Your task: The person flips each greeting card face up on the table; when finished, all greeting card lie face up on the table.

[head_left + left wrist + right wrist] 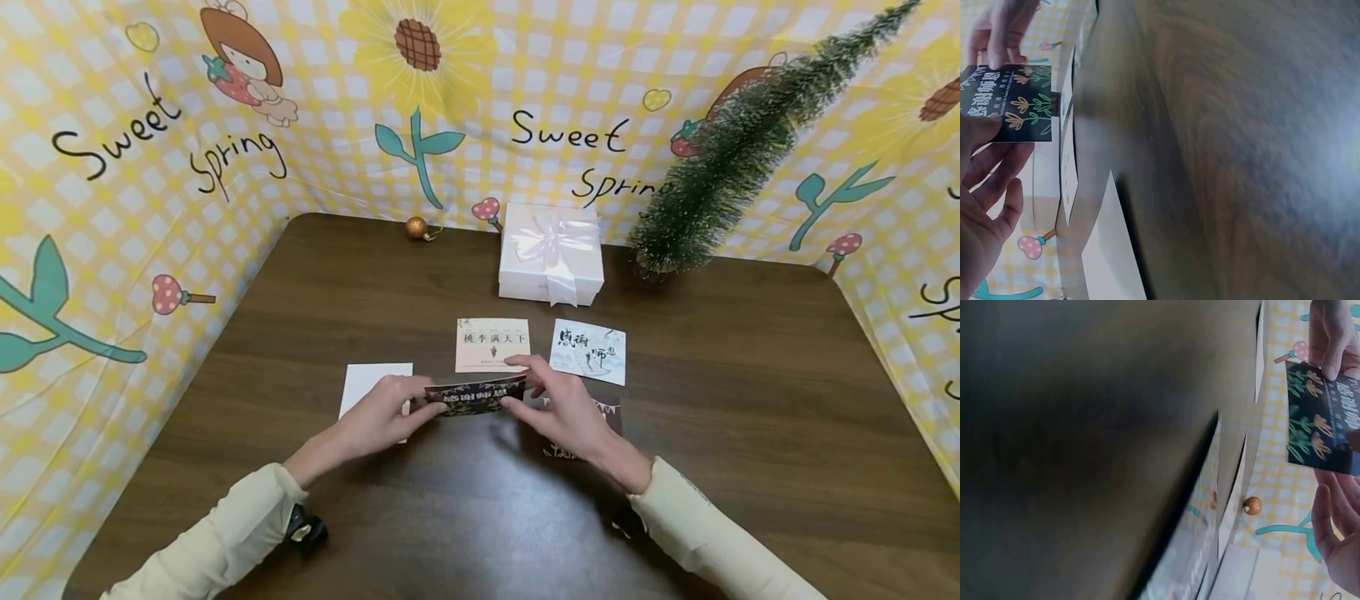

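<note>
A dark greeting card with white lettering and painted flowers is held up over the table, tilted so its face looks foreshortened in the head view. My left hand pinches its left edge between thumb and fingers. At the opposite edge my right hand pinches it the same way. Green and orange flowers on the card's face show in the left wrist view. A white card lies partly beneath my left hand. Under my right hand lies another dark card, mostly covered.
Farther back lie a cream card and a pale blue card, both with Chinese lettering. Behind them stand a white gift box with a ribbon, a small gold ball and a green tinsel tree. A checked cloth walls the table.
</note>
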`<state>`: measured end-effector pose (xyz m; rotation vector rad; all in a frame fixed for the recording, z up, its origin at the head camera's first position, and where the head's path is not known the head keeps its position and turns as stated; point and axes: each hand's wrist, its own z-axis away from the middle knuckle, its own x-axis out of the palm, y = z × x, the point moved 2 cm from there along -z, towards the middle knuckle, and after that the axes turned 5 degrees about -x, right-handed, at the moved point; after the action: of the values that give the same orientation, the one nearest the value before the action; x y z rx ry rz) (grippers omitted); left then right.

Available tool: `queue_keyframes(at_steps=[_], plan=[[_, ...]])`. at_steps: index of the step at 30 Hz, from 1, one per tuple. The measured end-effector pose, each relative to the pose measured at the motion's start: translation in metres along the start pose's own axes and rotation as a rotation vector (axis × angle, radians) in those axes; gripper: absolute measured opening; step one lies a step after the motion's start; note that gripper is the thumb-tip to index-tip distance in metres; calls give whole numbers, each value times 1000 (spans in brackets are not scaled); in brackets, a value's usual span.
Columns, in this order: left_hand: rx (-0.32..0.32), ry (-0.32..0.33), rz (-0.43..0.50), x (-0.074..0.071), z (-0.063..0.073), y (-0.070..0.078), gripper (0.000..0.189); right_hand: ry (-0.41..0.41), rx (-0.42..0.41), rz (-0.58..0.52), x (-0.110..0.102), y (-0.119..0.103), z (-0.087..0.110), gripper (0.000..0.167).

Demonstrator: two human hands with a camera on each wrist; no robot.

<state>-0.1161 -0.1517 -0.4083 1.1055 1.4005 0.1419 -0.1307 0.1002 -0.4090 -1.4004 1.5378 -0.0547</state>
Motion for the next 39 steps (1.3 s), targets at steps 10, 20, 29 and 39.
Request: queue_keyframes(at_steps=[10,20,29,39], plan=[[-259,73,161,7,0,3,32,-38,248,-173,-1,-2,0,18],[-428,95,253,26,6,10,36,-106,466,-179,-2,6,-4,22],[-556,61,154,42,13,10,43,-216,507,-68,4,14,-6,30],[-529,10,-142,40,7,3,49,-313,525,102,13,18,-9,30]])
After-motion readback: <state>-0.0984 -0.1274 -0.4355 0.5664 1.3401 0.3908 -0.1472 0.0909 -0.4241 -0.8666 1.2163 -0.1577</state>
